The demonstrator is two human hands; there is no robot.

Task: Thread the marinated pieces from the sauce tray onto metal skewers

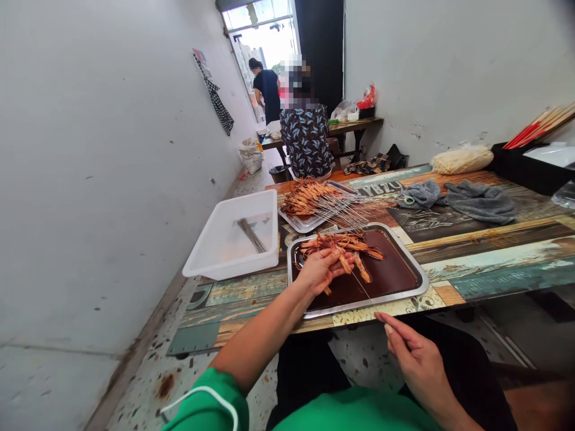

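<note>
metal skewer [365,292] pinched in your right hand [411,347], its far end at the meat piece [345,264] your left hand [321,270] grips over the liquid-filled tray [423,282] on the counter [485,290]. best keep both in line, press gently, and grip clear of the tip.

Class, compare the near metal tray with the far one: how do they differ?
The near tray shows a broad pool of dark liquid; the far tray is largely covered by its food pile. Many thin skewers stick out of the far tray's pile, while none show in the near tray's smaller heap. Both have shiny raised rims.
</note>
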